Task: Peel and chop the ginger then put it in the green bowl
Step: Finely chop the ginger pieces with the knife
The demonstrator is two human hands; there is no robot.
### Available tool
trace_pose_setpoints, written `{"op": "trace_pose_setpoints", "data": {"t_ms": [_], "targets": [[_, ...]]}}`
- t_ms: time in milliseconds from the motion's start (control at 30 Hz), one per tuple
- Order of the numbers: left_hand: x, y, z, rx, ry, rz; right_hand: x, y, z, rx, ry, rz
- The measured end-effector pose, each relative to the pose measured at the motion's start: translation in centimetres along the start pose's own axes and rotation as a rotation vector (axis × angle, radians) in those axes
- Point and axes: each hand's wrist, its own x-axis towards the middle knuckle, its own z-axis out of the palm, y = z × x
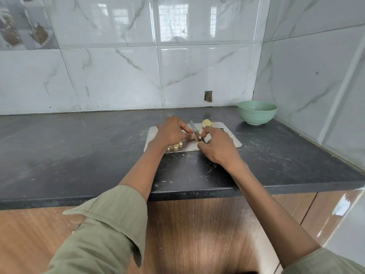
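right hand [218,147] w/ knife [195,131], green bowl [257,112] beyond

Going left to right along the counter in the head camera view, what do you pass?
Pile of chopped ginger → left hand → knife → right hand → green bowl. All but the bowl sit on or over the cutting board.

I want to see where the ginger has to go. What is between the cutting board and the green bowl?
Nothing: in the head view, only bare dark counter lies between the cutting board and the green bowl.
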Motion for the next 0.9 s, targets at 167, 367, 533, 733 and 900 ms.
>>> {"op": "trace_pose_setpoints", "data": {"t_ms": [167, 367, 533, 733, 900], "targets": [[0.2, -0.3, 0.1, 0.066, -0.001, 0.019, 1.1, -0.1, -0.4, 0.023, -0.089, 0.021], [0.4, -0.6, 0.2, 0.073, 0.017, 0.022, 1.0, -0.5, 0.0, -0.011, -0.093, 0.01], [0.6, -0.7, 0.4, 0.076, 0.029, 0.018, 0.9, 0.1, -0.4, 0.015, -0.122, 0.031], [0.4, -0.4, 0.4, 0.032, 0.052, 0.015, 0.2, -0.3, 0.0, -0.015, -0.036, 0.054], [0.4, -0.3, 0.4, -0.001, 0.05, 0.006, -0.7, -0.3, 0.1, -0.009, 0.023, -0.004]]}}
